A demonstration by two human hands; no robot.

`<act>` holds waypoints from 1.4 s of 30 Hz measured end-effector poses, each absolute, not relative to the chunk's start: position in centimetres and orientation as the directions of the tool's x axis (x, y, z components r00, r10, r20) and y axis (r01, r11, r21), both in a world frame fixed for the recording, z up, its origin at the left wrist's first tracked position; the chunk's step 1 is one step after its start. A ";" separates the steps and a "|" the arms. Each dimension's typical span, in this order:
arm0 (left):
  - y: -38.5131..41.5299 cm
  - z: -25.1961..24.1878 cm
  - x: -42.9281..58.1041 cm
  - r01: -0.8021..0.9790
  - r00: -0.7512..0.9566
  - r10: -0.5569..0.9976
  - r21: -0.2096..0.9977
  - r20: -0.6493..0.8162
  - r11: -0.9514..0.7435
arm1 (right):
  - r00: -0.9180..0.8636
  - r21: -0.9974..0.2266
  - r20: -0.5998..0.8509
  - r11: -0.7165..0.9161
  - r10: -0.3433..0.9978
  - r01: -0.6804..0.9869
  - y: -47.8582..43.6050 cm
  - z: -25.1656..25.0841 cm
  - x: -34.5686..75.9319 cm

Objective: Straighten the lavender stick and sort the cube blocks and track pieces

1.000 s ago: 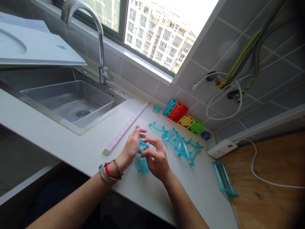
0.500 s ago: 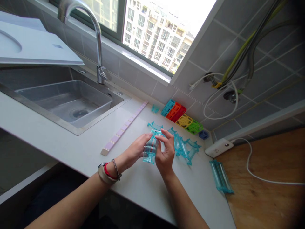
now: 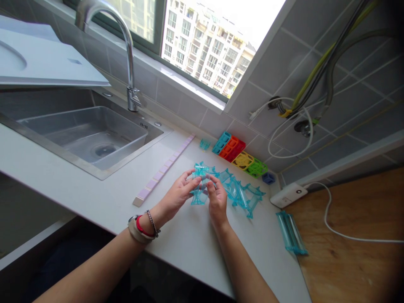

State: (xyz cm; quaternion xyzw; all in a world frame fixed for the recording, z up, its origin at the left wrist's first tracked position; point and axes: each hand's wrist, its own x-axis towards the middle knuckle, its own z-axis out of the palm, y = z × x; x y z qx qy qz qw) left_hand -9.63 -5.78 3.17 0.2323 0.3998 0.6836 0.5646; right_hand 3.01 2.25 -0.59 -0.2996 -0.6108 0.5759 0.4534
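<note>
Between my two hands, just above the counter, is a clear turquoise plastic building piece point(image 3: 199, 197) with flared ends. My left hand point(image 3: 179, 191) grips its left side, thumb across the front. On the opposite side, my right hand point(image 3: 217, 200) has its thumb and fingers closed on the edge. Whether it is one part or several joined together, I cannot tell. Just beyond my right hand, several similar turquoise pieces point(image 3: 241, 193) lie in a loose cluster on the white counter point(image 3: 176, 248).
Colored plastic blocks point(image 3: 230, 147) line the wall, with a small turquoise piece point(image 3: 204, 144) left of them. A lilac strip point(image 3: 164, 170) lies near the sink point(image 3: 105, 173). At right are a white power strip point(image 3: 288, 194) and more turquoise pieces point(image 3: 291, 233).
The held turquoise piece has been turned and raised slightly between my hands. My right fingers have shifted from its top down to its side.
</note>
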 end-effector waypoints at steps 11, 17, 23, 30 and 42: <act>-5.7 3.2 -9.9 -0.538 -0.230 0.972 0.839 -0.053 -0.082 | -0.512 -0.970 0.136 0.010 0.848 -0.242 1.9 -0.4 2.9; -5.6 3.1 -9.9 -0.500 -0.251 0.964 0.865 -0.091 -0.049 | -0.512 -0.976 0.120 0.008 0.851 -0.217 2.0 -0.2 2.9; -5.6 3.1 -9.9 -0.510 -0.292 0.947 0.859 -0.132 -0.037 | -0.518 -0.978 0.113 0.004 0.848 -0.207 2.0 -0.3 2.8; -5.7 3.5 -9.4 -0.545 -0.278 0.952 0.837 -0.125 -0.049 | -0.441 -0.980 0.195 0.153 0.876 -0.129 1.7 -0.5 2.7; -5.5 3.2 -9.7 -0.458 -0.334 0.933 0.888 -0.136 -0.034 | -0.404 -0.974 0.227 0.203 0.886 -0.101 1.6 -0.8 2.7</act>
